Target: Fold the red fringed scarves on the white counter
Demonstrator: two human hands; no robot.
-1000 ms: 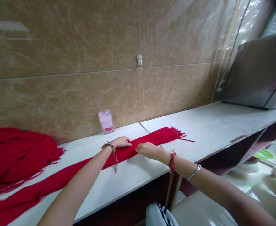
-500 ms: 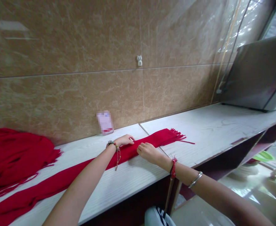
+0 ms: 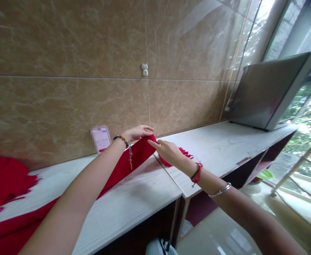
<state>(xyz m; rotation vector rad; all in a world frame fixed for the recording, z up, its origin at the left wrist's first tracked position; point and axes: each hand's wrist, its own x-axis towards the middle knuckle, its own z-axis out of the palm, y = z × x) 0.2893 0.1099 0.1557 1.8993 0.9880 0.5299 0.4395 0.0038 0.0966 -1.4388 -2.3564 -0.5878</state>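
Note:
A long red scarf (image 3: 128, 157) runs along the white countertop from lower left to the middle, and its middle part is lifted off the surface. My left hand (image 3: 137, 133) pinches the raised far edge, thumb beneath and fingers stretched over it. At the near edge, my right hand (image 3: 168, 150) grips the same fold with the index finger pointing along it. The fringed end of the scarf lies on the counter beyond my right hand, partly hidden by it. Another red fringed cloth (image 3: 6, 180) lies heaped at the left.
A blurred pink card-like object (image 3: 101, 139) leans on the brown tiled wall (image 3: 65, 106). A small white cat figure (image 3: 144, 69) is fixed to the wall. A grey box-shaped appliance (image 3: 266, 92) stands at the counter's (image 3: 213, 145) right end. Open shelves lie below.
Both hands have raised the scarf's middle off the counter, and its fringed end has drawn back toward them. The view has turned somewhat to the right.

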